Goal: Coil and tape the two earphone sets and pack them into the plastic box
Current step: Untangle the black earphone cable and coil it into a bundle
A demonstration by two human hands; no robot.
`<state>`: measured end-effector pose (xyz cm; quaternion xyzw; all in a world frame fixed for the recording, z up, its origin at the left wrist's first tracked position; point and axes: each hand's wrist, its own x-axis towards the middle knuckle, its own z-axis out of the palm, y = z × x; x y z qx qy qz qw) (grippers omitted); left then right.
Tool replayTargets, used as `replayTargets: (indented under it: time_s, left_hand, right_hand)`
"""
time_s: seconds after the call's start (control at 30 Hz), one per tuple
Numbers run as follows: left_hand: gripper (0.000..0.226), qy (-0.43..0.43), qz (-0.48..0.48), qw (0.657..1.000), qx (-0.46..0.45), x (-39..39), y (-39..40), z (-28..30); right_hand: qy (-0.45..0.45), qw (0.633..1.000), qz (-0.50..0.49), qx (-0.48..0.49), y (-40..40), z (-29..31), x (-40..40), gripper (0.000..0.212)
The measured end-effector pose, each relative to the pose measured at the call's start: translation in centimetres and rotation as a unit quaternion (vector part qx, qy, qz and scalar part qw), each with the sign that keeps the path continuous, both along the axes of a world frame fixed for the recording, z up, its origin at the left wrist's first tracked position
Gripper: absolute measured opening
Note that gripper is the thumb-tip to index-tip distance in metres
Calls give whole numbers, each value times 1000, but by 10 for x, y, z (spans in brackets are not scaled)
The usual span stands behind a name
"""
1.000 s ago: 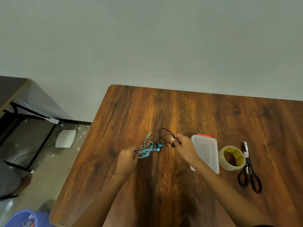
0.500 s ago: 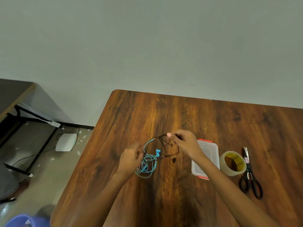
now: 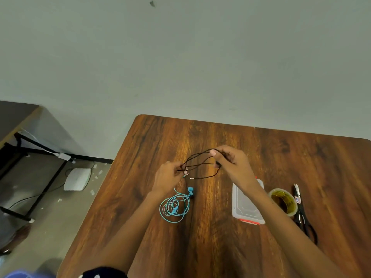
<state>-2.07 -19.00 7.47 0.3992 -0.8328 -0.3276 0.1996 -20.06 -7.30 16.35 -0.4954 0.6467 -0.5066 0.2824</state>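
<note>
Left hand [image 3: 169, 175]: raised above the table, fingers curled, pinching one end of the black earphones [image 3: 200, 167].
Right hand [image 3: 232, 163]: raised at the same height, thumb and fingers pinching the other end of the black loops; the cord is stretched between the two hands.
Black earphones: several strands hang in the air between the hands, a small metal plug end dangling just below them.
Blue earphones [image 3: 174, 207]: lying in a loose coil on the wooden table [image 3: 200, 247], below and nearer than the left hand, beside the left forearm, apart from both hands.
Plastic box [image 3: 247, 205]: under the right forearm, lid on; through the clear lid nothing shows inside.
Tape roll [image 3: 284, 201]: just outside the right forearm, beyond the box.
Scissors [image 3: 303, 213]: touching the tape's far side.
Change: half a second ago the blue cord sat at the left hand, tangled with the black; now it lies alone and both hands hold only the black set, lifted higher.
</note>
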Motion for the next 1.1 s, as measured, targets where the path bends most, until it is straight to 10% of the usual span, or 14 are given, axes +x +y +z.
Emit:
replayTargets:
  time_s: [0.3,0.43,0.5,0.7,0.8,1.1]
  left_hand:
    - [49,214,-27,956,198,-21,2,52]
    - [47,275,-79,916,282,-28,12,67]
    - [43,280,-78,923,253,-25,14,70]
    - [24,156,54,984,71,6,27,30]
    - [23,-8,-25,999,33,21,44,-19]
    - [54,-348,-309,881,-90,40,71,-97]
  right_hand:
    - [15,984,87,157,-5,-31,11,67]
    - [81,986,67,132,-20,-31,20,8]
    - [108,985,50,126,-23,-28,18,25]
    - [96,983,9,157,-10,-32,3,19]
    - [95,980,0,177,-1,-39,0,19]
    - [92,970,15,225,12,-64,10,17]
